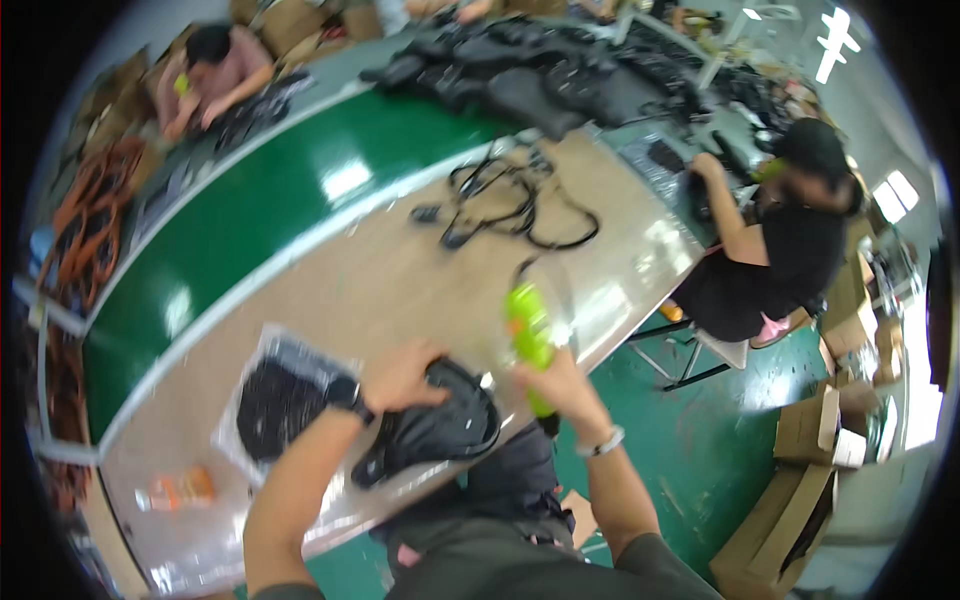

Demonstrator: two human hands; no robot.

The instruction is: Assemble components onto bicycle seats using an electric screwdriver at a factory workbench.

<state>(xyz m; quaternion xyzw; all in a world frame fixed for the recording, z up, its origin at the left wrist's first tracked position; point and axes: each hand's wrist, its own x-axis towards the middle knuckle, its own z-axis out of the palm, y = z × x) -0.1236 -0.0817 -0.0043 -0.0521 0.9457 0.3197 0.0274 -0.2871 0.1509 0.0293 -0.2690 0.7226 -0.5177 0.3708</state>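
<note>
My left hand (400, 380), with a dark watch on its wrist, lies at the upper left edge of a black, padded, saddle-shaped piece (440, 420). Its fingers and thumb are spread, touching the piece near the table's front edge. To the right, my right hand (565, 385) is closed around a lime-green hand tool (528, 325) with a dark cord at its far end. The tool is held raised, apart from the black piece, and is partly blurred, so its exact kind is unclear. A black rounded pad in a clear plastic bag (275, 405) lies left of my left hand.
Tangled black cables (520, 205) lie across the far side of the tan tabletop (330, 290). An orange-labelled bottle (178, 490) lies at the left. A green conveyor belt (260, 200) runs behind, with black pieces (520, 80) heaped beyond. Co-workers sit at right (800, 220) and far left (215, 75).
</note>
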